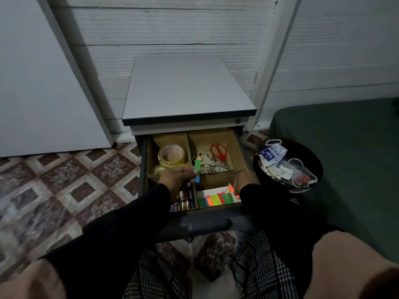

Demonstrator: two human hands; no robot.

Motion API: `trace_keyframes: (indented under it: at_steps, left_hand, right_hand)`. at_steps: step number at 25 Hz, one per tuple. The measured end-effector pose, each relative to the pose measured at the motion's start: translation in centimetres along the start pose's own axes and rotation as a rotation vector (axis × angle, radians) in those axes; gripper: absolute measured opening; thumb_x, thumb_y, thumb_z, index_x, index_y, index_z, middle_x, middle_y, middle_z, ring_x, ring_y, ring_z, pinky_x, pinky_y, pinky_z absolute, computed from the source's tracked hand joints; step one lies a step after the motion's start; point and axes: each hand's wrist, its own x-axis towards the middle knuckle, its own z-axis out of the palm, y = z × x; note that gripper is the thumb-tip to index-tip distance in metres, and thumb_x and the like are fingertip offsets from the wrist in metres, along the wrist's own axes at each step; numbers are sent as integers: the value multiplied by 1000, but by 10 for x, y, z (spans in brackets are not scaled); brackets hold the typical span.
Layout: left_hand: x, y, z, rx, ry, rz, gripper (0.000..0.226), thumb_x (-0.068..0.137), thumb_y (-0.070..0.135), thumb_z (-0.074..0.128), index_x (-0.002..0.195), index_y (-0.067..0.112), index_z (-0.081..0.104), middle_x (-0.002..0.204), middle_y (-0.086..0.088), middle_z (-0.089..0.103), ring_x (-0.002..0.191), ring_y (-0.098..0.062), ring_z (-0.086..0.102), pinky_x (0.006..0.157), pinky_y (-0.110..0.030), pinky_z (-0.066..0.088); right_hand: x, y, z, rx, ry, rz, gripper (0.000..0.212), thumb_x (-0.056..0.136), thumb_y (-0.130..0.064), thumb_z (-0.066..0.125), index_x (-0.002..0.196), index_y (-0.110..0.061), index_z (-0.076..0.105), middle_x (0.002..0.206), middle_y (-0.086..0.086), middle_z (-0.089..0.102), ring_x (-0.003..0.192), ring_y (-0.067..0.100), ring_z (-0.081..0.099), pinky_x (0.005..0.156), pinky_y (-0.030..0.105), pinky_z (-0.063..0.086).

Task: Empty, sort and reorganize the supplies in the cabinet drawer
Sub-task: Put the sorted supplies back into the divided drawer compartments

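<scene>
- Head view: the left hand pinches a strip of sticky index flags, green over blue, upright between its fingertips above the open cabinet drawer.
- Right hand curls its grip on an orange flag, just over the flag pad in the near-right compartment.
- Flags look featherlight, thin and floppy; they likely bend or cling, so a fingertip pinch at one end suits them.
- Beyond the left grip lie tape rolls; batteries sit below it.
- Scissors lie beyond the right grip; a full bin stands to its right.
</scene>
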Motion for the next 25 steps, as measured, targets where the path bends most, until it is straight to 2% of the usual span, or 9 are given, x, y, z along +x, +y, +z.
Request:
trace_keyframes:
  at_steps: [1, 3, 5, 7, 10, 16, 20, 22, 25]
  left_hand:
    - [0, -3, 0, -6, -6, -11, 3, 86, 6, 63, 84, 8, 64, 53, 2, 55, 48, -6, 46, 42, -11, 40]
    - [-1, -6, 1, -34, -14, -24, 2, 86, 7, 64, 88, 7, 65, 54, 2, 55, 47, -5, 46, 42, -12, 38]
    - [-5, -7, 4, -50, -20, -40, 10, 86, 7, 64, 96, 6, 66, 59, 0, 55, 53, -8, 46, 48, -15, 38]
    - [-9, -8, 5, -60, -39, -58, 13, 87, 7, 63, 99, 5, 65, 60, 0, 55, 54, -9, 45, 50, -17, 36]
    - [-10, -11, 6, -68, -44, -87, 11, 87, 8, 63, 97, 7, 65, 52, 3, 56, 43, -5, 45, 44, -14, 38]
    - [-19, -14, 12, -134, -43, -93, 4, 87, 3, 61, 87, 6, 64, 46, 3, 56, 39, -3, 46, 42, -11, 40]
    - [-23, -11, 14, -169, -46, -100, 8, 87, 3, 62, 94, 3, 64, 50, 1, 57, 40, -3, 49, 41, -10, 42]
    - [-24, -10, 16, -169, -40, -98, 7, 86, 4, 63, 93, 5, 64, 54, 0, 57, 43, -4, 49, 42, -11, 43]
    - [-28, -9, 20, -164, -27, -90, 7, 86, 4, 63, 92, 6, 63, 52, 0, 57, 39, -4, 49, 41, -12, 43]
  right_hand:
    - [-2, 2, 5, 40, 23, 19, 37, 91, -12, 56, 125, 3, 55, 124, 17, 61, 112, 28, 61, 87, 29, 53]
    - [-10, 2, 10, -15, -24, -82, 42, 98, -17, 40, 139, -7, 39, 138, 18, 47, 122, 32, 52, 84, 23, 52]
    - [-5, 9, 20, -43, 22, -77, 39, 100, -16, 32, 139, -9, 36, 140, 20, 43, 125, 34, 49, 93, 31, 49]
    - [-4, 8, 17, -170, 35, 3, 38, 99, -14, 41, 134, -2, 44, 142, 19, 41, 125, 31, 49, 99, 33, 43]
    - [-8, 5, 12, -267, 72, -22, 31, 96, -11, 49, 124, 2, 55, 141, 16, 45, 119, 29, 54, 96, 32, 44]
    - [-10, 8, 12, -472, 45, -87, 38, 98, -6, 41, 134, 4, 43, 139, 17, 47, 126, 30, 48, 101, 31, 39]
    - [-11, 6, 9, -610, -2, -90, 37, 96, -8, 46, 131, 3, 48, 138, 16, 50, 121, 28, 53, 98, 32, 43]
    - [-13, 4, 5, -593, -23, -85, 42, 97, -10, 44, 137, 3, 39, 139, 15, 48, 122, 27, 52, 98, 31, 42]
    - [-15, -3, -2, -508, -16, -104, 30, 93, -12, 51, 121, -3, 57, 120, 13, 61, 112, 26, 59, 91, 31, 47]
